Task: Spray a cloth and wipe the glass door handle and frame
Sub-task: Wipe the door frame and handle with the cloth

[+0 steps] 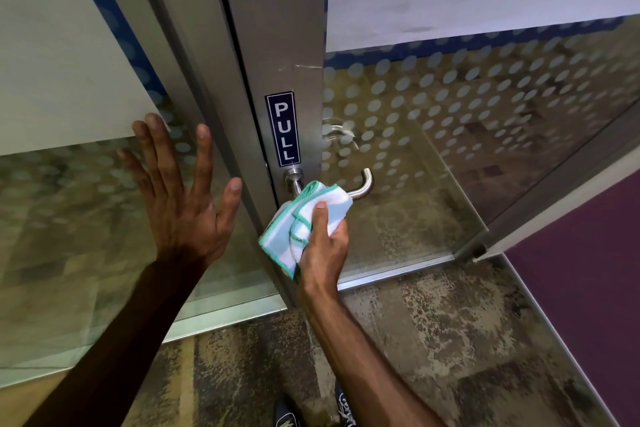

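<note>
My right hand grips a folded white cloth with a teal edge and presses it over the steel lever door handle; only the handle's curved end and its round base show. The handle sits on the brushed metal door frame, just under a blue PULL sign. My left hand is spread flat with fingers apart against the fixed glass panel left of the frame. No spray bottle is in view.
The glass door, frosted with white dots, stands to the right of the frame. A purple wall runs along the right. Mottled brown carpet covers the floor, and my shoes show at the bottom edge.
</note>
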`<move>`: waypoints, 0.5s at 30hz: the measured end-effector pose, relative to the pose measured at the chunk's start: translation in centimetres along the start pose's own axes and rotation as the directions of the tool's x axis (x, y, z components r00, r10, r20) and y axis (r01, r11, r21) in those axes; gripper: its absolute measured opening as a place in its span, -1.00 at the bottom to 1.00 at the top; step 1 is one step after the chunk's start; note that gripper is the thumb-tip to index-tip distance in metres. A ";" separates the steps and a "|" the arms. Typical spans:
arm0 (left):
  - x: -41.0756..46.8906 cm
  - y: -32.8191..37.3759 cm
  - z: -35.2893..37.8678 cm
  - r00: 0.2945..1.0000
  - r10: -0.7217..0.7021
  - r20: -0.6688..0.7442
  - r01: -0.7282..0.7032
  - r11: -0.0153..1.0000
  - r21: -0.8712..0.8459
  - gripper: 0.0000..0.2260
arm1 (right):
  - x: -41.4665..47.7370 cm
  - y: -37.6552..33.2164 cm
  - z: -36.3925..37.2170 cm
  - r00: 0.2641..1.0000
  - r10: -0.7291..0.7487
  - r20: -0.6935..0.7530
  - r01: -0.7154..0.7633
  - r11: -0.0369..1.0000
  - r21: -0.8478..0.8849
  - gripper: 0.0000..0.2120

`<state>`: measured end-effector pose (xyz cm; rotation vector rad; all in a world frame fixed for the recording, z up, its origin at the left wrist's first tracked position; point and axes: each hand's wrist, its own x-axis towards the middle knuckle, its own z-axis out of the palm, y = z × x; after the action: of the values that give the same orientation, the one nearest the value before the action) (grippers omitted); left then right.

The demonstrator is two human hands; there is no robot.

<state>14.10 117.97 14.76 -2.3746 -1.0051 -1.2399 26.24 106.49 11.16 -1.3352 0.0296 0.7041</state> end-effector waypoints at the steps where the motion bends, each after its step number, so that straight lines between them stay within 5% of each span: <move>1: 0.0 0.0 0.0 1.000 0.000 -0.004 0.000 1.000 -0.001 -0.39 | -0.1 0.1 0.1 1.000 -0.003 0.000 0.003 1.000 -0.003 -0.67; 15: -0.2 0.4 -0.2 1.000 0.013 -0.012 -0.013 1.000 -0.020 -0.41 | -0.9 2.1 0.5 0.989 0.034 0.145 -0.009 0.986 -0.168 -0.73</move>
<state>14.24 117.48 14.75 -2.3819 -0.9763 -1.2632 24.33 106.65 9.79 -1.4409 -0.1368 0.8365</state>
